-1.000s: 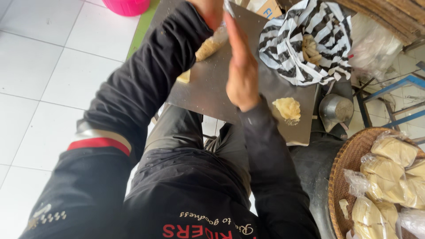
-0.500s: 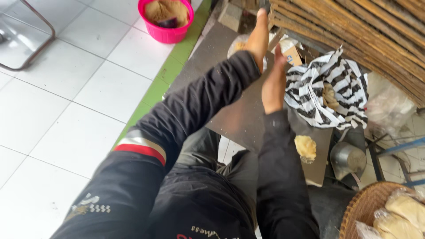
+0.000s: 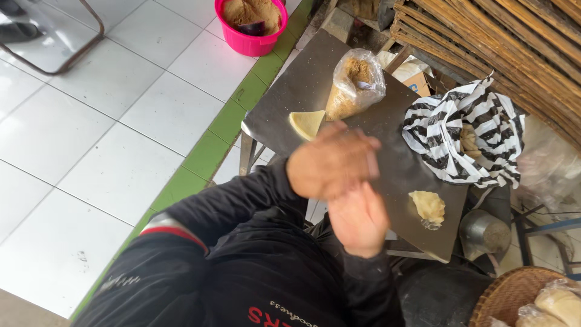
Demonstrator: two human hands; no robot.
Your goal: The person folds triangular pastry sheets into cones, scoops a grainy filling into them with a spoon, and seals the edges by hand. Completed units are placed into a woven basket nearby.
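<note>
My left hand (image 3: 331, 160) lies across my right hand (image 3: 358, 219), palm against palm, just above the near edge of a grey metal board (image 3: 284, 100). Both are blurred, and whatever is between the palms is hidden. On the board beyond them lie a folded pale dough triangle (image 3: 307, 123) and a clear plastic bag of brown filling (image 3: 354, 85). To the right of my hands a small lump of pale dough (image 3: 428, 207) rests on the board. A black-and-white striped bag (image 3: 484, 115) with more dough inside (image 3: 468, 140) sits at the board's right edge.
A pink bucket of brown filling (image 3: 251, 27) stands on the white tiled floor beyond the board. Bamboo slats (image 3: 502, 36) run along the top right. A metal pot (image 3: 484, 233) and a woven basket (image 3: 502, 297) of wrapped pieces (image 3: 557, 303) are at lower right. A metal frame (image 3: 60, 60) is top left.
My hands have come down from an upright, stretched-out pose over the board to a spot nearer my body, left now lying over right. The view has swung left, showing more floor.
</note>
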